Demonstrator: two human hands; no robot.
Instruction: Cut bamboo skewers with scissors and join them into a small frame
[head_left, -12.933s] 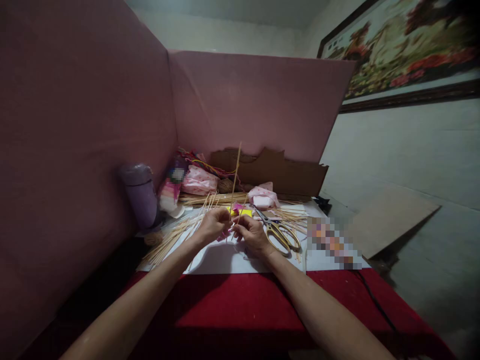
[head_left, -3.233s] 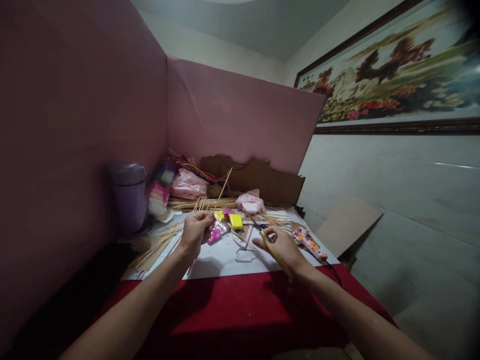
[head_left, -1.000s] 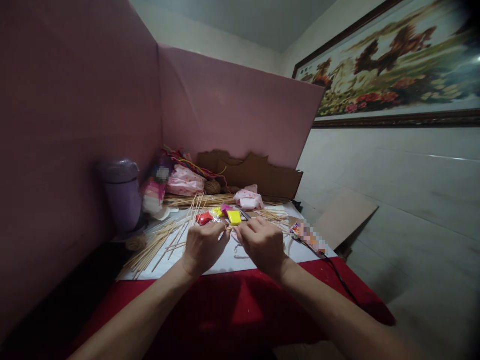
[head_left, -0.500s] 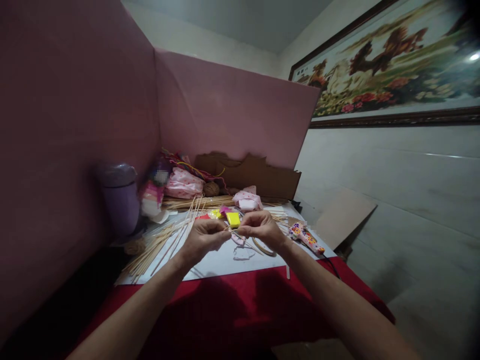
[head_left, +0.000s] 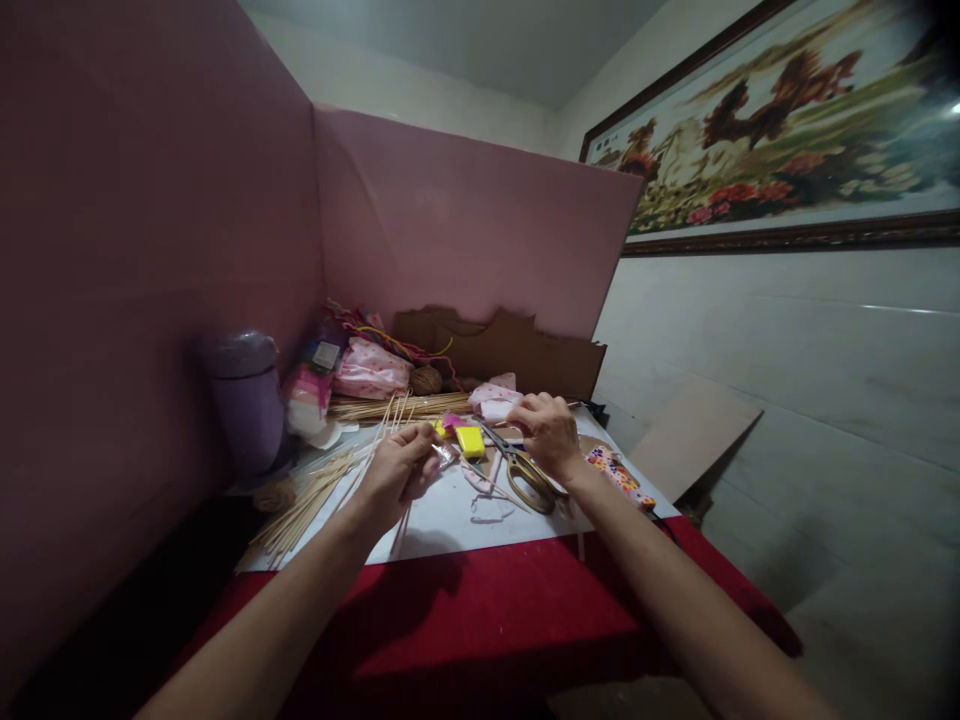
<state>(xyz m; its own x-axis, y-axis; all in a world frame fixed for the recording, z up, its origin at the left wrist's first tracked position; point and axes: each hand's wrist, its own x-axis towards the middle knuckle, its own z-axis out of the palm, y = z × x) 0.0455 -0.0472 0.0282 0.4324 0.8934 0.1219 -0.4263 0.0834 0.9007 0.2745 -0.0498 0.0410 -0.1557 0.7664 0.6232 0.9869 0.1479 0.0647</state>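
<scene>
My left hand (head_left: 401, 468) is above the white sheet, its thumb and fingers pinched together. Whatever is between those fingertips is too small to make out. My right hand (head_left: 549, 435) is closed further right, fingertips curled down over the far side of the scissors, and anything in its grip is hidden. Gold-handled scissors (head_left: 531, 487) lie just below and left of it. Between the hands are a yellow square packet (head_left: 470, 441) and a cut pale pink piece (head_left: 480, 480). A thin clear scrap (head_left: 489, 510) lies nearer me.
Thin wooden sticks (head_left: 300, 510) fan out at the left. A flower-patterned glue gun (head_left: 621, 478) with a black cord lies right. Behind stand a purple bin (head_left: 246, 410), a twine ball (head_left: 425, 380), pink wrapped bundles (head_left: 373, 370) and torn cardboard (head_left: 510, 350). Red cloth (head_left: 480, 610) covers the front.
My hands, previously meeting fingertip to fingertip at the middle, have drawn apart: the left slightly left, the right up and to the right. The scissors now show more fully.
</scene>
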